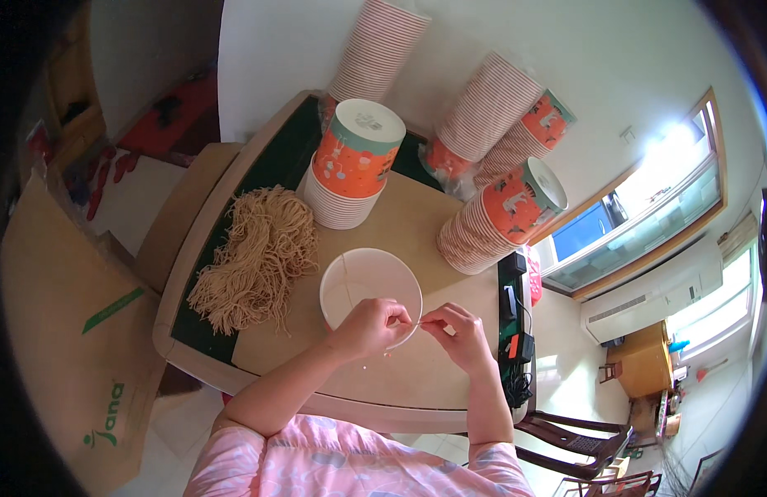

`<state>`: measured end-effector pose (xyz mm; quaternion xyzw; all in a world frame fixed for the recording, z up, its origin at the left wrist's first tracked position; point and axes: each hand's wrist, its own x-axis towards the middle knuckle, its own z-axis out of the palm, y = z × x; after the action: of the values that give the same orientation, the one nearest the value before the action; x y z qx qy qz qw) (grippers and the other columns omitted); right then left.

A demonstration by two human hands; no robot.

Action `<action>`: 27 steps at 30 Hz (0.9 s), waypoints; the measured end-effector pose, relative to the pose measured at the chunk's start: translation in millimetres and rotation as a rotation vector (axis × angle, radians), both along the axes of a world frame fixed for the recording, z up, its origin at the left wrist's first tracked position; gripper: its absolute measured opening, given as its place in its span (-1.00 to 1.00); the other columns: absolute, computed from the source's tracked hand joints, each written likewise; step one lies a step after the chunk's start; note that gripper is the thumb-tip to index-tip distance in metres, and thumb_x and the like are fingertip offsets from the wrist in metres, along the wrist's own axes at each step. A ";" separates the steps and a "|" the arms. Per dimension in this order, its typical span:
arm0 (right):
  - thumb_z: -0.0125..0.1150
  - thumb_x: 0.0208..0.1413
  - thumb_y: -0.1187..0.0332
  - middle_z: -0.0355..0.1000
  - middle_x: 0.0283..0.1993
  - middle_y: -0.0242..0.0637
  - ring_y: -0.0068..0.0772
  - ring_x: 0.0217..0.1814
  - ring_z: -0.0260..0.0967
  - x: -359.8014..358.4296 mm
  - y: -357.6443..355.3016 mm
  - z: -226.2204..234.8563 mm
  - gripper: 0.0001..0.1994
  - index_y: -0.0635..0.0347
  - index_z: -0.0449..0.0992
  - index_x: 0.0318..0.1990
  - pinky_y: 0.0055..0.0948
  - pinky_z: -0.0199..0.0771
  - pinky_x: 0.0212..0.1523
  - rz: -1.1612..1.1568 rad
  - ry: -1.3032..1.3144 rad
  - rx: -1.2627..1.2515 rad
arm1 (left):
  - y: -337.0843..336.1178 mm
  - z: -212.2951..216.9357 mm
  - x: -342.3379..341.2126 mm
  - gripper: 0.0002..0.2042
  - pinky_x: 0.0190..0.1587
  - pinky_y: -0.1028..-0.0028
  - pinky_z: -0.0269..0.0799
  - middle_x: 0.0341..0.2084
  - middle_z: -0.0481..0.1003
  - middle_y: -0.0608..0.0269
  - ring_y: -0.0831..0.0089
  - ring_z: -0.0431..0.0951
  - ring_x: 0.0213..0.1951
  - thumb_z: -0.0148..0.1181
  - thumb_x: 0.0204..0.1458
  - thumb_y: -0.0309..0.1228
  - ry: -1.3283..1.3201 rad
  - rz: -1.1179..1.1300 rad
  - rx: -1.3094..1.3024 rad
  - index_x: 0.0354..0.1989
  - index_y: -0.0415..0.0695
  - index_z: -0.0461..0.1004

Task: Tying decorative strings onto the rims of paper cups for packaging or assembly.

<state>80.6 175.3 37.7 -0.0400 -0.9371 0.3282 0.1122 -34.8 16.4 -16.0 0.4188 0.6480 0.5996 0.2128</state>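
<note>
A white paper bucket (375,273) stands open side up on the table in front of me. A thin beige string (347,282) hangs down its inner wall on the left. My left hand (372,328) is closed in a pinch over the bucket's near rim. Just to its right, my right hand (456,331) pinches too, fingertips almost meeting the left ones. A short, thin pale strand, seemingly string, shows between them; its ends are hidden by the fingers. A loose heap of beige string (259,253) lies left of the bucket.
Stacked orange-and-green paper buckets (358,157) stand behind, with another stack (508,211) at the right. Plastic-wrapped stacks (483,108) lean by the wall. Black power strips (516,331) line the table's right edge. A cardboard box (68,331) is at left, a dark chair (574,439) at right.
</note>
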 end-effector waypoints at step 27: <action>0.19 0.06 0.50 0.39 -0.34 -0.21 -0.27 -0.43 0.41 -20.3 -5.8 -27.1 -0.94 0.24 0.51 -0.31 -0.40 0.42 -0.42 -0.089 0.037 -0.045 | 0.2 17.0 -18.8 -0.88 -0.11 0.28 0.41 -0.36 0.41 0.19 0.22 0.44 -0.19 0.21 -0.16 -0.54 0.581 -0.117 -0.120 -0.41 -0.12 0.45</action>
<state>60.4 169.5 10.6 -0.0783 -0.9246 0.3443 0.1431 -53.7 16.6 1.0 0.5962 0.6906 0.4020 0.0769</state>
